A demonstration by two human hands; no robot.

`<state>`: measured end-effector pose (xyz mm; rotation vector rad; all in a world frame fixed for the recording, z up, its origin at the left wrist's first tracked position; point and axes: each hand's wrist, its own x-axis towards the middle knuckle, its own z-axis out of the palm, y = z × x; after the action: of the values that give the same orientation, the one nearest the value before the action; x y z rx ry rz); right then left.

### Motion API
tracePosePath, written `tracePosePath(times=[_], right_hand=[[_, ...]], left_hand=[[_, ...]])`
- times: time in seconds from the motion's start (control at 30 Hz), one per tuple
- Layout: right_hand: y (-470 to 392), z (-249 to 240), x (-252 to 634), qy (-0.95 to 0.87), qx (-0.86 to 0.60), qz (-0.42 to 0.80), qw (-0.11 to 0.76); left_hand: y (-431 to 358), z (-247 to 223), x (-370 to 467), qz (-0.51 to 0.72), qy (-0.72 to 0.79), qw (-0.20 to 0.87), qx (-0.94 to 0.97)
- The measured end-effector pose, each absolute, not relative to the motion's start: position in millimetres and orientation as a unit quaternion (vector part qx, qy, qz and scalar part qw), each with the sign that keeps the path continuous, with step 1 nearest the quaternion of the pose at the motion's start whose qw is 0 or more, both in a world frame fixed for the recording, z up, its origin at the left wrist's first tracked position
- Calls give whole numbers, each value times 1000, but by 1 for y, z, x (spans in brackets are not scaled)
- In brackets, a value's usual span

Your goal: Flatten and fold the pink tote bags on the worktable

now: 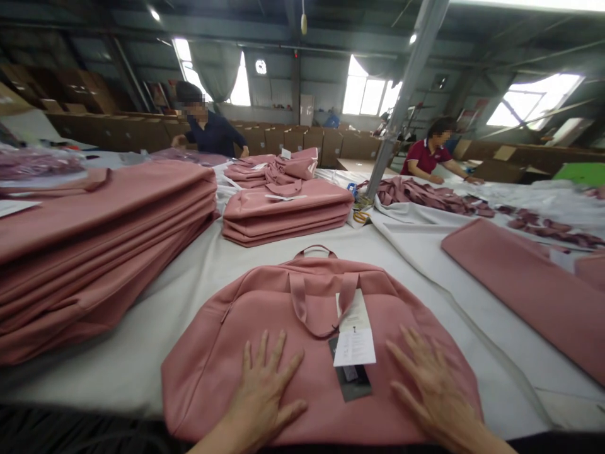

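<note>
A pink bag (pixel 326 403) lies flat in front of me on the white-covered table, its short handles folded down over its front. White and dark paper tags (pixel 355 347) hang from the handles onto the bag's middle. My left hand (pixel 267 384) rests on the bag left of the tags, fingers spread and holding nothing. On the other side of the tags, my right hand (pixel 428 378) lies on the bag with its fingers apart, also holding nothing.
Stacked pink bags stand at the left (pixel 108 233) and beyond the bag (pixel 288 211). A flat pink piece (pixel 524 284) lies right. Straps (pixel 425 195) are heaped near a metal post (pixel 401 94). Two people (pixel 212 129) (pixel 428 154) work across the table (pixel 198 290).
</note>
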<state>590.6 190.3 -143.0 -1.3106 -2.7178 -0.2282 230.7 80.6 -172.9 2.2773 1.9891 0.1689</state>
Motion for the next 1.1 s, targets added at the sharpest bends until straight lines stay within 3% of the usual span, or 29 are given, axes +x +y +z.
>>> tracePosePath(times=[0.1, 0.17, 0.3, 0.4, 0.47, 0.63, 0.73, 0.83, 1.0, 1.1], right_hand=[[177, -152, 589, -922, -387, 20, 1], [175, -157, 590, -911, -408, 53, 12], [184, -135, 574, -870, -459, 34, 175], [201, -95, 533, -905, -349, 30, 243], [214, -74, 498, -939, -282, 52, 189], [217, -86, 444, -920, -345, 182, -41], [199, -113, 454, -923, -306, 224, -64], [185, -135, 479, -948, -268, 167, -29], [183, -165, 519, -969, -191, -122, 96], [182, -176, 530, -951, -180, -197, 157]], left_hand=[[80, -177, 229, 64, 650, 30, 756], [79, -181, 227, 70, 642, 17, 763], [79, -186, 225, 75, 634, 1, 770], [79, -186, 225, 75, 632, -7, 771], [79, -187, 225, 74, 634, -17, 770], [78, -192, 222, 68, 622, -88, 775], [78, -195, 220, 74, 605, -146, 779], [79, -192, 220, 77, 602, -180, 774], [87, -182, 220, 123, 471, -237, 841], [83, -180, 227, 148, 404, -247, 868]])
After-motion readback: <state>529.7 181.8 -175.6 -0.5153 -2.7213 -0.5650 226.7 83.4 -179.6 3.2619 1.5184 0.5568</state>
